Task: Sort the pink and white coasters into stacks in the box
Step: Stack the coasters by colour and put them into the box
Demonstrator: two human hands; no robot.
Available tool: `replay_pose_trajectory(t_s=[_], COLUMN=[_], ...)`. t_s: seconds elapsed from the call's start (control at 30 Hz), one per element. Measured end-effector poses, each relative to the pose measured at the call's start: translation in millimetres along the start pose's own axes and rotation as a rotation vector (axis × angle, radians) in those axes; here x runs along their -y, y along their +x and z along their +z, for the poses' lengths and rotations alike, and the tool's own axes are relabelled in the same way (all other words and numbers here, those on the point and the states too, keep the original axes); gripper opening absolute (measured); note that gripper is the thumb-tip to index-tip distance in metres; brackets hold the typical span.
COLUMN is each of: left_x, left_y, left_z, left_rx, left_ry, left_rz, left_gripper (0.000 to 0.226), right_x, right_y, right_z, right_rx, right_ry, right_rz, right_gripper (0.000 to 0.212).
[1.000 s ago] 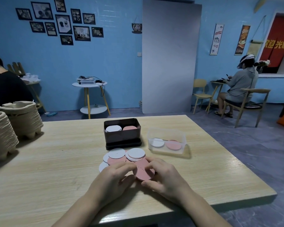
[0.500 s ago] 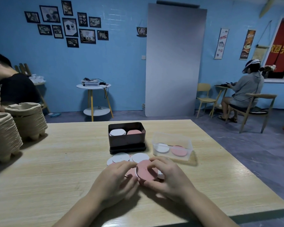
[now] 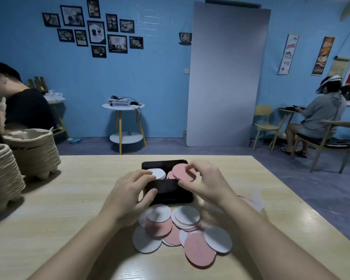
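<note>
Coasters, pink and white, lie in a loose overlapping heap on the counter just in front of you, between your two forearms and just in front of the box. At the far left of the counter stand two stacks of moulded paper trays, well apart from everything else.

Moving right, your left hand is on the left front corner of the black box. The thumb presses the front wall while the fingers curl over the rim, so the grip is closed around the box's edge. Inside the box, the left half holds a stack of white coasters, its top just beside your left fingertips. The right half holds pink ones, mostly hidden.

Over that right half your right hand holds a single pink coaster, tilted toward you. The grip pinches it between the thumb at its lower edge and the fingers at its upper edge. Whether it touches the pink ones under it, you cannot tell from this view.

To the right of your right wrist a clear container shows blurred and mostly hidden by the arm, with a bit of pink inside.
</note>
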State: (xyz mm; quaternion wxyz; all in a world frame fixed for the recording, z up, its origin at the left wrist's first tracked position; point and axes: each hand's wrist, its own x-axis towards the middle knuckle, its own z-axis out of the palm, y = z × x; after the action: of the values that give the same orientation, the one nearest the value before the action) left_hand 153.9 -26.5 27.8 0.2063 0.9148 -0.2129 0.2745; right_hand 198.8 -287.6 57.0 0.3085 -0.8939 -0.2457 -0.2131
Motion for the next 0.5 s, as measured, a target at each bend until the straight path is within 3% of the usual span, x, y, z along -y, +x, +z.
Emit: replay_pose_trajectory(t_s=[0.3, 0.5], left_x=[18, 21], left_y=[9, 10], left_z=[15, 15], left_rx=[-0.042, -0.025], left_ry=[-0.033, -0.039], left_rz=[0.021, 0.035], left_gripper=[0.033, 0.028], right_x=[-18, -26], right_y=[57, 62], right_z=[22, 31], right_rx=[0.144, 0.136], right_ry=[-0.101, -0.089], right_rz=[0.213, 0.301], right_gripper=[0.040, 0.046])
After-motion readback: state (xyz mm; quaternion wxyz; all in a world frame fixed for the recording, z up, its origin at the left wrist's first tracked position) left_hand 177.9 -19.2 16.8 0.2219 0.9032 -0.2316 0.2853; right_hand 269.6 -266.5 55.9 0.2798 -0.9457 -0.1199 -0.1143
